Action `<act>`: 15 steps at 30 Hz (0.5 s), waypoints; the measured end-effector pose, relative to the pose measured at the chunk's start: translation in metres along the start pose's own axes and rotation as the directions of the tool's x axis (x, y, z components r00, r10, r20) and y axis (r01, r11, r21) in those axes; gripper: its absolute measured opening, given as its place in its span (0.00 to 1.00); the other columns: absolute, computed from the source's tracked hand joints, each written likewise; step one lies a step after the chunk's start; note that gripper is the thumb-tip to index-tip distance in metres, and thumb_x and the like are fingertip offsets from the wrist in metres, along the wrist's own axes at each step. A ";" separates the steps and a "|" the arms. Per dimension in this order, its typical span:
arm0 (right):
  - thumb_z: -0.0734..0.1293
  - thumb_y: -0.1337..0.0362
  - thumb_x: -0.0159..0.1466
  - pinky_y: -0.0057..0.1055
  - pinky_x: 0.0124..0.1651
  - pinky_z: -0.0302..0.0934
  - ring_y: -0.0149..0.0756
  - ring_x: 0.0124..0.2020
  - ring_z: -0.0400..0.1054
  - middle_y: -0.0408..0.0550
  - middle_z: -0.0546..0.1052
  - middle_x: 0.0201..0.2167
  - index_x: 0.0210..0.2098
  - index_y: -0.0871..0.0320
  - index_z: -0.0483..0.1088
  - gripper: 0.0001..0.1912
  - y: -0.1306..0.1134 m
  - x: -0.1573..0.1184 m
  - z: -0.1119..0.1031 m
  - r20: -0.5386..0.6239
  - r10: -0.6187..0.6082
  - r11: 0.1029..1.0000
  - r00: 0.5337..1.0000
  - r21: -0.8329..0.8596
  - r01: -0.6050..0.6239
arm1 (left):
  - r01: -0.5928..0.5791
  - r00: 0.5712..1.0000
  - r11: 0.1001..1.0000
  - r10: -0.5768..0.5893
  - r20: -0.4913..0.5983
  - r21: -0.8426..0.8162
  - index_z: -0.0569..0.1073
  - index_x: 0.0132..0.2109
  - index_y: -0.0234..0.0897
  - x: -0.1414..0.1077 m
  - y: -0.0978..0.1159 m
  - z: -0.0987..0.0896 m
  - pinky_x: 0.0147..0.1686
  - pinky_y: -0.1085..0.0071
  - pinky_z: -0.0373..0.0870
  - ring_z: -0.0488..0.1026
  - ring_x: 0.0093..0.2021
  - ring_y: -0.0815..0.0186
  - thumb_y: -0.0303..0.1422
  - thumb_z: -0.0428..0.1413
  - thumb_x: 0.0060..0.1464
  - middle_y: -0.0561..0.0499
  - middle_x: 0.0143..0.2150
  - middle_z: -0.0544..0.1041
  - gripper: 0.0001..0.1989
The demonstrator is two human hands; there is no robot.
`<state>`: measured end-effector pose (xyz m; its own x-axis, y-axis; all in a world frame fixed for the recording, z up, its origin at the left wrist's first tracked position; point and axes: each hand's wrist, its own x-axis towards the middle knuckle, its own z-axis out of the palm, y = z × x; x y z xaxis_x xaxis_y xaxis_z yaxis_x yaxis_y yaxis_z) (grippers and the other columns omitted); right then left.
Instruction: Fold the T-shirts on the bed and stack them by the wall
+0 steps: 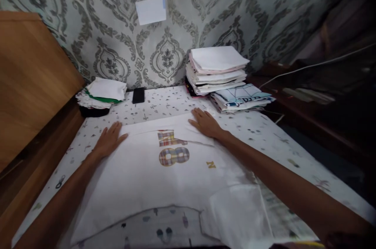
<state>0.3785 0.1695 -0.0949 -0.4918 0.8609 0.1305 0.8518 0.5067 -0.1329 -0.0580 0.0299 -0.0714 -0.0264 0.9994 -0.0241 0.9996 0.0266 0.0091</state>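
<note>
A white shirt (141, 178) with a plaid print and a small yellow letter lies spread on the patterned sheet. Its far part is folded over, covering some of the print. At the shirt's far left corner rests my left hand (110, 139), palm down with the fingers apart. My right hand (205, 123) lies flat on the far right part of the folded layer, fingers spread. Neither hand grips the cloth.
Folded clothes (107, 89) sit at the back left beside a black phone (138, 95). A tall folded stack (217, 61) and a lower pile (241, 98) stand back right. A wooden panel (32, 80) borders the left; a patterned wall is behind.
</note>
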 end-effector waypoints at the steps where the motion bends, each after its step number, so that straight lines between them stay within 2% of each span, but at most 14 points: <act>1: 0.52 0.49 0.72 0.48 0.71 0.44 0.47 0.73 0.47 0.62 0.57 0.71 0.69 0.65 0.56 0.33 0.001 -0.001 -0.001 0.001 0.010 1.000 1.000 0.008 -0.010 | 0.026 1.000 0.999 -0.026 0.006 0.019 0.53 0.72 0.28 0.000 -0.004 0.000 0.69 0.47 0.46 0.45 0.75 0.53 0.49 0.37 0.65 0.37 0.74 0.51 0.37; 6: 0.54 0.52 0.72 0.47 0.72 0.43 0.48 0.72 0.47 0.64 0.58 0.70 0.68 0.67 0.57 0.32 -0.004 -0.003 -0.013 0.006 0.032 0.996 0.999 0.078 -0.032 | 0.115 0.993 0.992 -0.116 0.036 0.045 0.51 0.72 0.27 -0.002 -0.012 -0.006 0.68 0.46 0.50 0.45 0.75 0.52 0.51 0.36 0.64 0.37 0.75 0.49 0.39; 10: 0.55 0.57 0.72 0.46 0.70 0.50 0.48 0.70 0.54 0.64 0.62 0.68 0.64 0.66 0.63 0.27 -0.006 -0.021 -0.027 -0.099 0.019 0.981 0.995 0.193 0.001 | 0.108 0.994 0.994 -0.108 0.007 0.013 0.53 0.72 0.28 -0.010 0.000 -0.014 0.67 0.41 0.50 0.46 0.74 0.48 0.51 0.38 0.65 0.35 0.74 0.52 0.38; 12: 0.55 0.57 0.72 0.48 0.69 0.53 0.48 0.68 0.57 0.63 0.65 0.66 0.61 0.64 0.67 0.25 -0.006 -0.040 -0.033 -0.172 -0.033 0.974 0.985 0.215 0.070 | 0.032 0.999 0.999 -0.033 -0.034 -0.033 0.54 0.71 0.30 -0.014 0.018 -0.018 0.67 0.43 0.50 0.48 0.74 0.49 0.50 0.38 0.66 0.36 0.73 0.54 0.36; 15: 0.58 0.57 0.71 0.48 0.68 0.55 0.49 0.67 0.59 0.62 0.66 0.65 0.58 0.63 0.70 0.23 -0.008 -0.069 -0.036 -0.223 -0.143 0.958 0.964 0.212 0.191 | -0.201 0.978 0.975 0.196 -0.066 -0.096 0.55 0.71 0.35 -0.015 0.066 -0.024 0.70 0.49 0.47 0.49 0.74 0.54 0.48 0.38 0.67 0.40 0.74 0.55 0.32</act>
<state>0.4117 0.1044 -0.0671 -0.5557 0.7476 0.3637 0.6842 0.6598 -0.3108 0.0076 0.0169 -0.0464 0.1690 0.9846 0.0438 0.9789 -0.1729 0.1092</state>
